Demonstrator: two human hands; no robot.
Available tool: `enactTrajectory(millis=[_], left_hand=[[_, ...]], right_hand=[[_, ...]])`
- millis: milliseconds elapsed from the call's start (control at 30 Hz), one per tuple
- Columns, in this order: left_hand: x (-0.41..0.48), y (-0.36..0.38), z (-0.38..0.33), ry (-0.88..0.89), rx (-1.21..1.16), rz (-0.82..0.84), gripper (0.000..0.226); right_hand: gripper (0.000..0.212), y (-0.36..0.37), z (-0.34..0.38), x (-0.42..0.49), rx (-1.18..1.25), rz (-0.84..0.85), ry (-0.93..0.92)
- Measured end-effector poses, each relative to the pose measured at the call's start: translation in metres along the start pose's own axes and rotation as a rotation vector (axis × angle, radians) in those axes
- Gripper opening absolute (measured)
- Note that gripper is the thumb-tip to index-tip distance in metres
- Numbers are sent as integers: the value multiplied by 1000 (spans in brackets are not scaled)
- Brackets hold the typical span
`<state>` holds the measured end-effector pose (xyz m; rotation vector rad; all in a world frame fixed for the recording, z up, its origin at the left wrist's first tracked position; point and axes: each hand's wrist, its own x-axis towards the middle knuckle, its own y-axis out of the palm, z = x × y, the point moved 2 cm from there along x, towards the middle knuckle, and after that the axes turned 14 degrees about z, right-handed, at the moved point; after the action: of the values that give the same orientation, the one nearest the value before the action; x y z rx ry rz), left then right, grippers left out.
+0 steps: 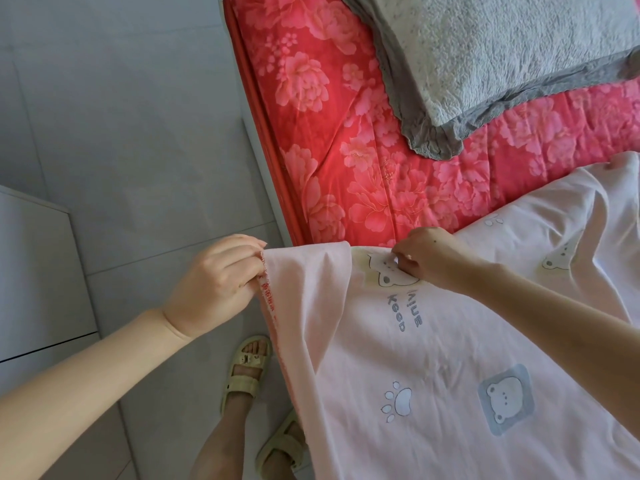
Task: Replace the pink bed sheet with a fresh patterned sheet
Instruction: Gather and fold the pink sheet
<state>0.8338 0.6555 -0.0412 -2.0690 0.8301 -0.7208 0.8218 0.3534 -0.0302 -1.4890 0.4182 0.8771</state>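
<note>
Pale sheet (433, 375): spread over the lower right of the frame, covering the near part of the bed and hanging off its side at lower centre.
Left hand (214, 282): centre left, fingers curled, pinching the sheet's raw edge (268, 303); the sheet lies directly to the right of this hand.
Right hand (433, 258): centre right, fingertips closed on a small pinch of the sheet just above a bear print (391, 271); the cloth runs below and to the right of this hand.
Between the hands: a fold of the sheet stretches across, raised at the top.
Writing: "Keep" in grey beside the bear, turned so that it runs down the frame; a second word next to it is partly under the wrist and cannot be read for certain. Red print along the raw edge is too small to read.
Prints: a paw (398, 400) and a bear in a blue square (505, 400) at lower right.
Direction: the raw edge runs from the left hand down to the lower centre; the sheet's far border climbs diagonally toward the right edge of the frame.
Red sheet (346, 150): floral, on the bed at upper centre, uncovered above the pale sheet.
Pillow (502, 57): grey, upper right, on the red sheet.
Floor (138, 116): grey tiles, left half.
Cabinet (31, 271): white, left edge.
Sandals (246, 372): beige, on the feet at lower centre.
</note>
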Motion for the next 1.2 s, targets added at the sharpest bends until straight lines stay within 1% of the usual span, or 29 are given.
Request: enactTrajectory(millis=[67, 100, 167, 200, 233, 333, 367, 433, 500, 533, 567, 633, 667, 700, 733, 767, 800, 833, 867, 900, 933, 967, 1000, 1033, 1067, 1133, 1167, 1200], left_hand=[[-1, 0, -2, -1, 3, 1, 19], [-2, 0, -3, -5, 4, 3, 20], [-4, -2, -4, -23, -10, 3, 22], [-5, -2, -4, -39, -25, -1, 24], [-7, -3, -3, -53, -47, -7, 25], [-12, -2, -2, -96, -114, -57, 25], [-13, 1, 0, -144, -134, -78, 23], [-14, 10, 8, -300, -194, -111, 21], [-14, 22, 15, -454, -290, -113, 20], [-12, 29, 21, -499, -323, -92, 17], [-11, 36, 25, -524, -339, -51, 13], [-9, 49, 36, -558, -338, 31, 7], [-10, 54, 41, -589, -357, 57, 9], [-12, 56, 45, -641, -393, 81, 12], [-14, 59, 47, -691, -439, 94, 18], [-15, 59, 48, -736, -483, 118, 25], [-15, 61, 48, -758, -523, 131, 31], [-15, 61, 47, -773, -553, 126, 36], [-14, 62, 47, -781, -594, 101, 40], [-13, 60, 46, -794, -643, 77, 43], [-14, 59, 46, -787, -679, 53, 44], [-13, 56, 44, -785, -698, 36, 45], [-13, 55, 44, -773, -712, 24, 45], [-12, 52, 43, -756, -714, 22, 43], [-13, 50, 43, -728, -687, 17, 41], [-15, 45, 44, -723, -662, 18, 41], [-18, 44, 47, -728, -649, 33, 39], [-20, 45, 47, -724, -561, 19, 32]], right_hand=[[22, -5, -4, 1, 46, -93, 75], [21, -9, -7, 3, 48, -187, 80], [25, -20, -9, 3, -15, -283, 91], [24, -24, -15, 3, -46, -304, 118], [22, -27, -24, 3, -76, -309, 166], [28, -34, -51, -1, -104, -266, 345], [25, -36, -61, 0, -153, -243, 418], [22, -42, -68, 5, -226, -181, 521], [28, -42, -63, 18, -165, -134, 477], [30, -40, -55, 25, -144, -123, 430], [30, -40, -44, 31, -141, -117, 396], [24, -38, -24, 42, -86, -183, 390], [25, -42, -12, 43, -52, -261, 408], [25, -46, 2, 43, -20, -382, 420], [18, -47, 19, 43, 2, -538, 399], [15, -48, 44, 40, 56, -678, 362], [25, -46, 72, 37, 143, -748, 329], [33, -40, 101, 38, 221, -740, 290], [40, -30, 128, 40, 287, -624, 273], [42, -18, 151, 45, 295, -472, 258], [40, -5, 166, 53, 305, -341, 244], [38, 3, 170, 61, 332, -287, 245], [43, -1, 169, 62, 367, -280, 295], [43, -5, 167, 63, 397, -309, 368], [39, -14, 169, 63, 452, -351, 401], [27, -31, 191, 62, 550, -446, 308], [24, -40, 208, 60, 564, -519, 222], [20, -45, 225, 61, 567, -545, 188]])
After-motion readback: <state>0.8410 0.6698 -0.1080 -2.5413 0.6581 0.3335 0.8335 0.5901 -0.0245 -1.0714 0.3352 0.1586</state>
